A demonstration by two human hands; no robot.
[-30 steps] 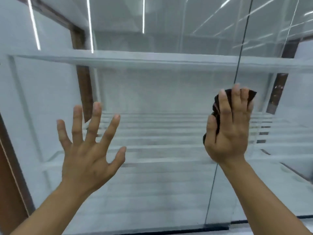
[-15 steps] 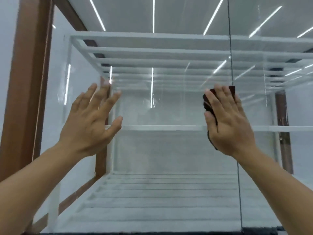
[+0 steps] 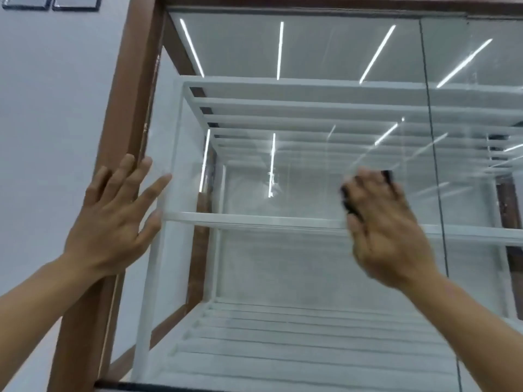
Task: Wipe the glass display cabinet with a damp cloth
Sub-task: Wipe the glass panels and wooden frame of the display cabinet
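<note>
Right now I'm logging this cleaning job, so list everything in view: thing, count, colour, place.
glass panes: two, clear, cabinet front, meeting at a dark vertical seam
wooden frame: one, brown, cabinet's left side and top
shelves: three levels, white, inside the cabinet
cloth: one, dark, on the glass under the right hand
wall: one, pale, left of the cabinet
wall plates: two, dark-edged, top left
left hand: one, fingers spread, at the frame's left post
right hand: one, blurred, pressing the cloth
</note>
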